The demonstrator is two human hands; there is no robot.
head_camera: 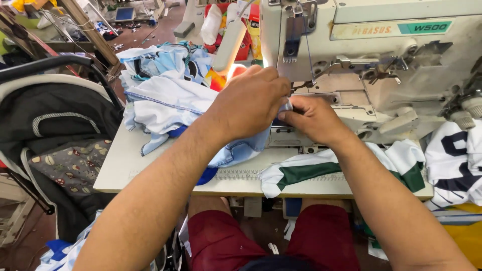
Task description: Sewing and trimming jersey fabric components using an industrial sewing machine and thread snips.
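Note:
My left hand (248, 103) and my right hand (311, 118) meet just under the needle area of a cream industrial sewing machine (381, 60). Both pinch the edge of a light blue and white garment (241, 150) at the presser foot. The rest of that garment trails left into a heap of pale blue and white fabric (165, 98). My fingertips hide the exact spot where the cloth meets the needle.
A white and green garment (311, 170) lies on the table (125, 165) front edge. White fabric with dark print (454, 160) hangs at the right. A black stroller (55, 120) stands left of the table. Thread spools and clutter sit behind the machine.

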